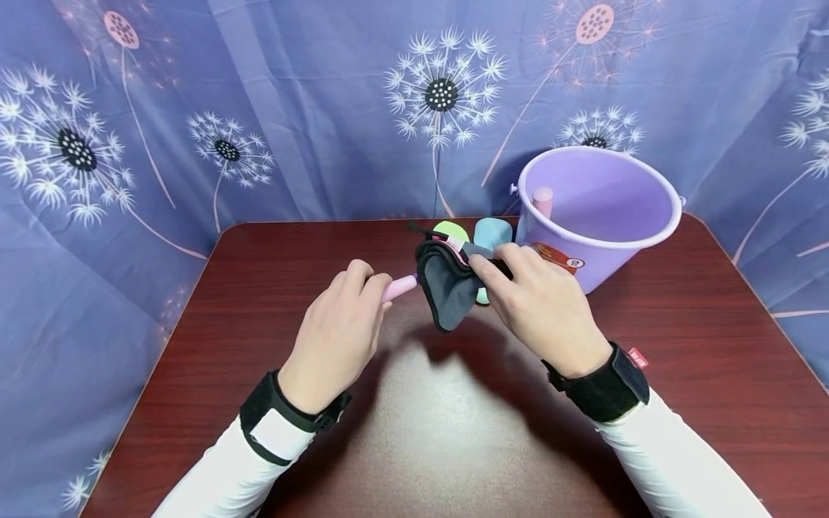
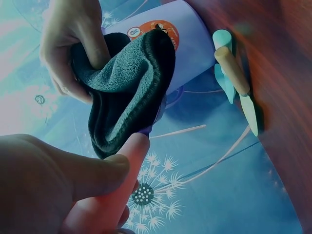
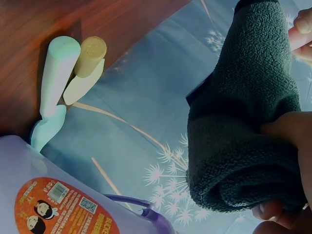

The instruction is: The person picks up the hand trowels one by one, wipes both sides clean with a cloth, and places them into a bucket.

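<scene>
My left hand (image 1: 342, 327) grips the pink handle (image 1: 399, 287) of a small toy tool. A bit of purple (image 2: 145, 130) shows where the handle ends, and the head beyond it is hidden by a cloth. That dark grey fleecy cloth (image 1: 447, 291) has black edging and is folded over in my right hand (image 1: 542, 309). In the right wrist view, the thumb presses into the cloth (image 3: 243, 126) from above while fingertips show below it. Both hands are above the table, left of the bucket.
A purple bucket (image 1: 596, 241) stands at the back right with a pink handle (image 1: 542, 201) inside. Beside it lie a toy trowel with a turquoise blade (image 3: 48, 127) and mint handle, and another with a yellow-green blade (image 3: 84, 87) and tan handle. A patterned curtain (image 1: 311, 108) hangs behind the table.
</scene>
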The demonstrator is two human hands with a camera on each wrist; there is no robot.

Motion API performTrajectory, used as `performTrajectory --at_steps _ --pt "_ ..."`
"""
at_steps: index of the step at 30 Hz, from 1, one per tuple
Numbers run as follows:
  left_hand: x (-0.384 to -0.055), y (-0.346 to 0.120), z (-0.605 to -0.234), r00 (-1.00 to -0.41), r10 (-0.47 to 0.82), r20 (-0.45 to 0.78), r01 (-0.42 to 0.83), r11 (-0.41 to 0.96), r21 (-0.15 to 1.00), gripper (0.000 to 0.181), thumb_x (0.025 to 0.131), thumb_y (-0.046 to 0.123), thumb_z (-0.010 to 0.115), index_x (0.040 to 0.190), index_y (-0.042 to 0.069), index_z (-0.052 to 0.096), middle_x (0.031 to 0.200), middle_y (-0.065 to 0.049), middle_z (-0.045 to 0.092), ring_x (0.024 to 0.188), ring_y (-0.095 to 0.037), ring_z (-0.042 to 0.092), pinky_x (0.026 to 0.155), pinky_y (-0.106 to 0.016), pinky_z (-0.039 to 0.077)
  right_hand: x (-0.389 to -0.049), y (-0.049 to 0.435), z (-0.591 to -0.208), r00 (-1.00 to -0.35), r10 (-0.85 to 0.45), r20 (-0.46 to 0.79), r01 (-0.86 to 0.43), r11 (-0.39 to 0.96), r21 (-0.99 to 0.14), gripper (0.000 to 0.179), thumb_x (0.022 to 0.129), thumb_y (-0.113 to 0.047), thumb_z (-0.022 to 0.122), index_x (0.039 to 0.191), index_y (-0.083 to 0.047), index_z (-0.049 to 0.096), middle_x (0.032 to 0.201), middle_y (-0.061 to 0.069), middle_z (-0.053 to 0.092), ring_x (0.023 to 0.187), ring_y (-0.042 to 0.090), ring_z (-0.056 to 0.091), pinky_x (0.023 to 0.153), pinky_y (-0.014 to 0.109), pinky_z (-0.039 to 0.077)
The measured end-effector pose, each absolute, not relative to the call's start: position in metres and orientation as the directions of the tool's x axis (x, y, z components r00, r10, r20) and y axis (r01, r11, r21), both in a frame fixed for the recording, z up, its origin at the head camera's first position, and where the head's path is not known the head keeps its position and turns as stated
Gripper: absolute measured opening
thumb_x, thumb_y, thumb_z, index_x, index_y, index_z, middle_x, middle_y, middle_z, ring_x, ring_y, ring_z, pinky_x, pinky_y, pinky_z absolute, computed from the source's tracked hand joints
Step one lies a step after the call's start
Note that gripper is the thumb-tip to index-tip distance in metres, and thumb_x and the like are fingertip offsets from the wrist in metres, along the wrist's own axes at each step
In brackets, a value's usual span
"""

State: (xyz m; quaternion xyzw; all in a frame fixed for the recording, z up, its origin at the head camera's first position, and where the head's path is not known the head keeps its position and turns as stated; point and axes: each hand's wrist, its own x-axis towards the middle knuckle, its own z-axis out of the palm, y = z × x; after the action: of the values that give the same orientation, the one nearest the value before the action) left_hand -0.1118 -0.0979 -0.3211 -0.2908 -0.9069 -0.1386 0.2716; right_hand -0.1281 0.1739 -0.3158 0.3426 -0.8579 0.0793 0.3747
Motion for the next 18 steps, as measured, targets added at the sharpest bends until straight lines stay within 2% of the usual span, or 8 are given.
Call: performTrajectory --at_steps 6,13,18 --pt "-0.112 -0.1 -0.32 -0.695 0.439 0.569 0.595 0.796 0.112 0.023 0.09 0.01 0.071 0.109 0.002 0.061 0.096 -0.01 0.047 0.075 -0.024 0.047 0.055 -0.037 0.047 -0.13 0.181 -0.317 -0.505 -0.498 0.705 -0.611 0.783 0.115 0.03 0.092 -0.004 0.053 0.12 -0.006 0.063 0.094 0.013 0.054 0.071 0.032 0.051 0.044 0.041 0.039" --pt "-0.113 -0.102 -0.321 -0.704 0.421 0.572 0.586 0.799 0.132 0.025 0.09 0.008 0.071 0.111 0.001 0.06 0.097 -0.011 0.047 0.075 -0.025 0.047 0.057 -0.037 0.047 -0.134 0.188 -0.322 -0.526 -0.443 0.726 -0.551 0.828 0.106 0.031 0.097 -0.014 0.045 0.122 -0.007 0.063 0.09 0.011 0.051 0.069 0.031 0.051 0.043 0.044 0.04" --pt "-0.113 -0.101 -0.321 -0.7 0.408 0.586 0.586 0.797 0.146 0.025 0.089 0.006 0.071 0.111 -0.001 0.061 0.098 -0.012 0.047 0.075 -0.026 0.048 0.059 -0.037 0.048 -0.135 0.193 -0.324 -0.566 -0.408 0.716 -0.52 0.851 0.074 0.033 0.092 -0.012 0.051 0.123 -0.007 0.062 0.091 0.011 0.051 0.071 0.031 0.052 0.046 0.045 0.042"
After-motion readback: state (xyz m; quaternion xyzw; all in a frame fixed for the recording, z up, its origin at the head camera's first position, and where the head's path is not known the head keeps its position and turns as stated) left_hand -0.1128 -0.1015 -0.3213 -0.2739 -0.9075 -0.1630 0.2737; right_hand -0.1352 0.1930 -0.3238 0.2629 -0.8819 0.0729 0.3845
